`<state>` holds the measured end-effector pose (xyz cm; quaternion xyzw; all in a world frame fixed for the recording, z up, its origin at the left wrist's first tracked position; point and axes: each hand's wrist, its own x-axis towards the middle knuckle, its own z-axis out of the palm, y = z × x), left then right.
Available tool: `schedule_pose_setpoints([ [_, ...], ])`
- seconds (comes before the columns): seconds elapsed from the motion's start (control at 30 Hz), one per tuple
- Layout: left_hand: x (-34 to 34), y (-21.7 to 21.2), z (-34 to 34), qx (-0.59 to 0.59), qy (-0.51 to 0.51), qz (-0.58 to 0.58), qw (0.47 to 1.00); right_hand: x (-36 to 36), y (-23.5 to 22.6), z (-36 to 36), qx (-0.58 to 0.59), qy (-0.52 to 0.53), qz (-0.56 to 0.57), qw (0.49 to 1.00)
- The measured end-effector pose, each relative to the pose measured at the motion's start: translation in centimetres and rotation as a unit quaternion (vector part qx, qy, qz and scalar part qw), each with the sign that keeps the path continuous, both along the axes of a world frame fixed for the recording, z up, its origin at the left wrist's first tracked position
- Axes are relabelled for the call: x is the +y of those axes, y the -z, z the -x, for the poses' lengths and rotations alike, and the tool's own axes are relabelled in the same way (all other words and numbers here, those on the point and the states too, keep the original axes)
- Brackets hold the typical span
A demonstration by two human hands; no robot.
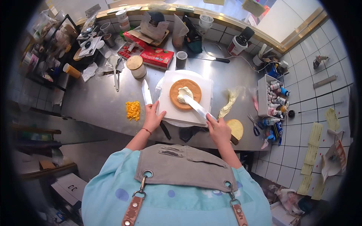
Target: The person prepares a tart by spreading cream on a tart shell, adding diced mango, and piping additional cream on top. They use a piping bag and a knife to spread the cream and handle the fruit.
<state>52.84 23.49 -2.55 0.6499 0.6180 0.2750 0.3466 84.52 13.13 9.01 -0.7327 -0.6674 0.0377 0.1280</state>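
Observation:
A round sponge cake layer [174,98] lies on a square white board [201,81], over a round turntable [211,87]. White cream [184,93] is heaped at the middle of the cake. My right hand [220,132] grips a palette knife [196,106], its blade tip in the cream. At the board's left edge is my left hand [152,118], thumb and fingers apart and touching the board. A knife [146,93] lies beneath that hand, blade pointing away and black handle toward me. Diced yellow fruit [132,110] is piled to the left.
A cream-smeared piping bag [230,101] and a cut yellow cake piece [236,129] lie right of the board. Beyond them stand a bottle-filled white bin [263,98] and scissors [255,126]. A lidded jar [136,67], red box [156,57] and black-handled knife [220,60] sit farther back.

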Motion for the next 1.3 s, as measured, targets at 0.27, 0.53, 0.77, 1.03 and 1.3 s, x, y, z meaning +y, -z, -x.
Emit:
schedule_pose_setpoints([
  [0.27, -0.9, 0.3, -0.6, 0.028, -0.001, -0.024, 0.999, -1.2, -2.8, -0.5, 0.07, 0.013, -0.035, 0.997],
  [0.53, -2.3, -0.9, -2.0, 0.099, -0.005, -0.068, 0.993, -1.6, -0.1, -1.5, -0.009, -0.01, -0.027, 1.0],
  [0.77, -2.6, -2.2, -3.2, 0.189, 0.032, -0.125, 0.974, -1.4, 1.9, -2.7, 0.378, 0.043, -0.055, 0.923],
  [1.03, 0.5, -4.8, -5.6, -0.232, -0.046, 0.1, 0.967, 2.2, 0.9, -0.8, 0.73, 0.161, 0.11, 0.655],
  [1.3, 2.6, -6.0, -7.2, -0.437, -0.139, 0.358, 0.814, -6.1, -0.7, -5.4, 0.662, 0.135, 0.203, 0.709],
])
